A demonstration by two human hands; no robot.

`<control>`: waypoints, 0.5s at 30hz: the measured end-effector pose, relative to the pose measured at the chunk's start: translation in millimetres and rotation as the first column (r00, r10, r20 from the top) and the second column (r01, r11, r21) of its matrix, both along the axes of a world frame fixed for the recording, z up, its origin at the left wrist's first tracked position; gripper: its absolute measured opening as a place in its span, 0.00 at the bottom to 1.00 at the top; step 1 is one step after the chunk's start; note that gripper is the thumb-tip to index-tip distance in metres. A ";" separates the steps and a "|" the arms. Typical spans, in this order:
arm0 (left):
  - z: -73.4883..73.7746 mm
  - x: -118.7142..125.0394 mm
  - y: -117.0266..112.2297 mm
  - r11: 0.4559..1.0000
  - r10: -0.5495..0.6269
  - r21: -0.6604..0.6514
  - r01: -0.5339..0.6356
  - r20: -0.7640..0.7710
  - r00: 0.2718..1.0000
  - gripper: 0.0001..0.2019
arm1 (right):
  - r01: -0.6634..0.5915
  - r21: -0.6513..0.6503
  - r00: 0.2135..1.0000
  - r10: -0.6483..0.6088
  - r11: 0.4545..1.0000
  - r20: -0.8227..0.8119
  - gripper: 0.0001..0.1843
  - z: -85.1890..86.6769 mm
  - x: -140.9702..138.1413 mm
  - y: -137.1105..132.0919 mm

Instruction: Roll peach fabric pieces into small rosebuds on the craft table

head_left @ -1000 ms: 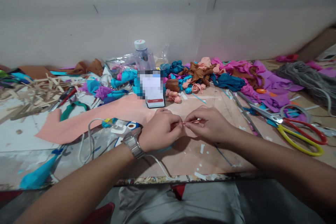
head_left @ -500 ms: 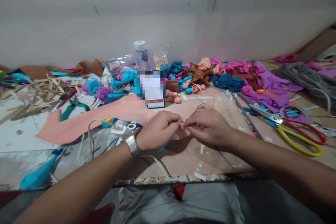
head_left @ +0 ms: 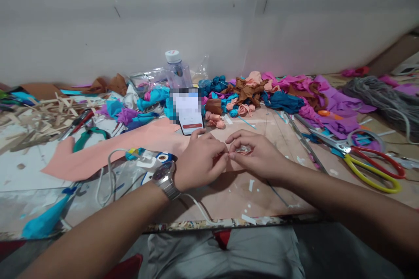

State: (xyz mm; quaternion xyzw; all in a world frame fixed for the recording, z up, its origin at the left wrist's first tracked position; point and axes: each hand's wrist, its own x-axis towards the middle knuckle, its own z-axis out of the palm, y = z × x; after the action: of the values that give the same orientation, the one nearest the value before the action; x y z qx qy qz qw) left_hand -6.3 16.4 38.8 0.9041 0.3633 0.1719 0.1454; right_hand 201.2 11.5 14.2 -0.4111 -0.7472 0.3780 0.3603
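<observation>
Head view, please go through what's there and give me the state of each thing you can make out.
Left hand: pinching the peach paper piece
Right hand: pinching it too
Peach paper piece: between both hands' fingertips
Watch: strapped around the left wrist
Phone: screen lit
Bottle: upright, capped
Scissors: lying down, not held
Peach sheet: spread out
Wooden sticks: heaped loosely

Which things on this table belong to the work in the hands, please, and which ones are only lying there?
Seem to belong:
salmon-pink paper piece, held between the left hand and right hand
perhaps the larger salmon-pink sheet

Apparently just lying about:
scissors with red and yellow handles
wooden sticks
bundle of gray strands
white-capped bottle
smartphone
</observation>
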 end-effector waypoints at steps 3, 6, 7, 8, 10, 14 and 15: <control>-0.9 0.9 -0.8 0.996 -0.031 0.079 0.036 -0.053 0.998 0.10 | -0.030 -0.134 0.999 0.025 0.990 -0.039 0.05 -1.1 0.4 2.6; -0.7 1.0 -0.7 0.991 -0.061 0.115 0.068 -0.069 0.996 0.10 | -0.070 -0.207 0.993 0.048 0.976 -0.112 0.05 -3.7 0.7 4.4; -0.4 0.8 -0.6 0.990 -0.067 0.122 0.076 -0.074 0.995 0.10 | -0.087 -0.243 0.986 0.048 0.966 -0.161 0.05 -4.8 0.3 4.5; -0.2 0.7 -0.6 0.989 -0.072 0.126 0.082 -0.080 0.994 0.10 | -0.109 -0.293 0.973 0.042 0.950 -0.227 0.05 -5.7 -0.4 4.3; 0.3 0.2 -0.5 0.987 -0.083 0.134 0.094 -0.089 0.993 0.10 | -0.183 -0.421 0.922 0.007 0.888 -0.387 0.05 -6.6 -2.2 3.4; 1.5 -0.5 -0.3 0.984 -0.092 0.145 0.105 -0.091 0.992 0.10 | -0.354 -0.612 0.821 -0.078 0.707 -0.565 0.06 -3.4 -4.0 2.9; 1.7 -0.6 -0.2 0.983 -0.093 0.148 0.105 -0.090 0.992 0.10 | -0.369 -0.632 0.822 -0.078 0.681 -0.565 0.06 -2.2 -3.7 3.4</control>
State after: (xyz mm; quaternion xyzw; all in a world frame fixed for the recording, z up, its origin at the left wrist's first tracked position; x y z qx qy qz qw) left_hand -6.9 16.2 40.5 0.9358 0.3092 0.1543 0.0689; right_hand 197.5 14.9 12.0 -0.3279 -0.4342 0.7688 0.3361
